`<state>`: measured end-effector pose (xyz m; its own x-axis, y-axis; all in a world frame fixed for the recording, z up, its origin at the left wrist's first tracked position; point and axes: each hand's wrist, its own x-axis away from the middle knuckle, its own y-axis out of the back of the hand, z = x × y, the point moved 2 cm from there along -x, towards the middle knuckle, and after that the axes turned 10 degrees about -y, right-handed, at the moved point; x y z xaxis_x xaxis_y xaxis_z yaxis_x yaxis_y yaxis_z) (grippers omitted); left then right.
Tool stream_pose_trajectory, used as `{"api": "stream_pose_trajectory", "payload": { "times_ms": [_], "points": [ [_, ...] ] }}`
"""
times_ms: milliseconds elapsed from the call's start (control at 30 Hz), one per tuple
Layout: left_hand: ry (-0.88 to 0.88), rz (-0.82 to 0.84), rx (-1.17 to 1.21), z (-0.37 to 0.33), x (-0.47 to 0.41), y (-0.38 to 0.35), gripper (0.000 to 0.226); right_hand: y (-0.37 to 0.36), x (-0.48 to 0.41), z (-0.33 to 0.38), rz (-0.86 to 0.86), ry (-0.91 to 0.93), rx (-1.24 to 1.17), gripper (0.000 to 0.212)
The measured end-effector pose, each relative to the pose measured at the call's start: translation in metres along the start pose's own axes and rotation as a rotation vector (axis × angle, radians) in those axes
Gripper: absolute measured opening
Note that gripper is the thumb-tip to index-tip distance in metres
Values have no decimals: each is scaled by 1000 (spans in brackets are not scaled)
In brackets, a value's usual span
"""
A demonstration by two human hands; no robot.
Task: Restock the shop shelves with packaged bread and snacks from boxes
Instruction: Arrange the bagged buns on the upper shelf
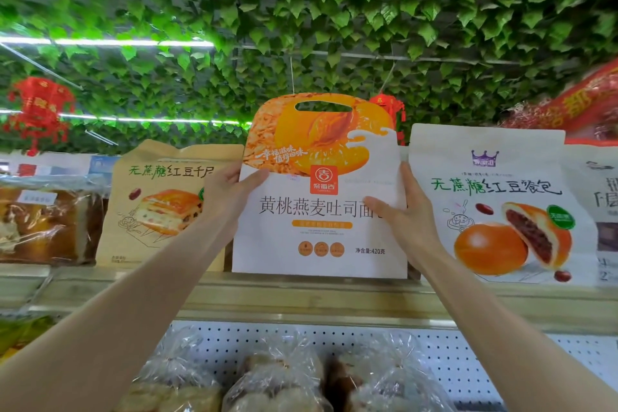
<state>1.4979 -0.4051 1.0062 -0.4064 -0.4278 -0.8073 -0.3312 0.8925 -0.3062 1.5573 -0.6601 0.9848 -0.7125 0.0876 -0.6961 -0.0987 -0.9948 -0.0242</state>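
Centre frame: left hand [230,192] and right hand [401,211] pinch the side edges of a bread bag [317,237] on the shelf [301,298]. It is probably light and crushable, so edges or top handle suit best.

Holding peach toast bag [319,227] upright with left hand [227,194] and right hand [404,214] pinching its side edges. Left of it, kraft pastry bag [160,204]; right, red-bean bun bag [495,204]; below, clear-wrapped breads [277,375].
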Motion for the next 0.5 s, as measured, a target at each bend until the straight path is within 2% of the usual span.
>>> {"api": "stream_pose_trajectory", "payload": {
  "times_ms": [167,300,500],
  "points": [
    [41,-5,-7,8,4,2,4,-1,0,-9,9,-20,59,70],
    [56,4,-22,11,5,4,7,-4,1,-12,19,-30,77,86],
    [22,79,-65,18,20,10,22,-4,6,-13,54,-72,133,75]
  ]
}}
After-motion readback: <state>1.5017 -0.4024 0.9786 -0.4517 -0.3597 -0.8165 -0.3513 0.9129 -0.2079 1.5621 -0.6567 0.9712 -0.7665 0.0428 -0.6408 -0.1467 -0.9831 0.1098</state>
